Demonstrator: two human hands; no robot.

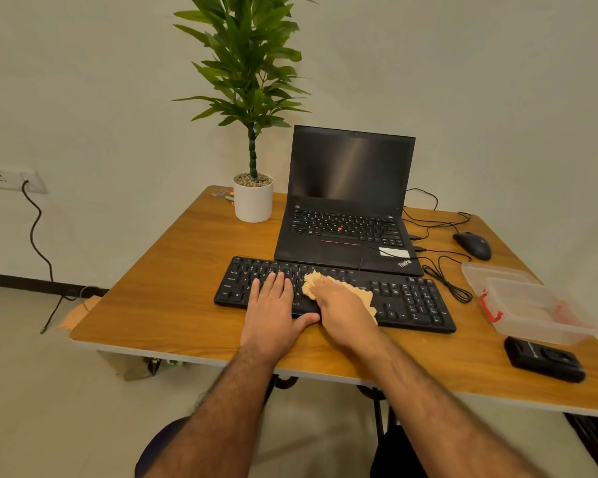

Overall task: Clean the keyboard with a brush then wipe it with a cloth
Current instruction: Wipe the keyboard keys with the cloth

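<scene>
The black keyboard point(335, 294) lies on the wooden table point(173, 298), just in front of the open laptop point(349, 201). A tan cloth point(328, 286) lies on its middle keys. The right hand point(342, 307) presses flat on the cloth, fingers nearly straight, covering most of it. The left hand point(273, 312) rests flat on the keys just beside, fingers straight and together, thumb at the front edge; it holds nothing. Behind the keyboard to the left stands a plant point(252, 198) in a white pot. To the right lie a mouse point(473, 245) with cables, a clear plastic box point(529, 305) and a small black device point(544, 358).
</scene>
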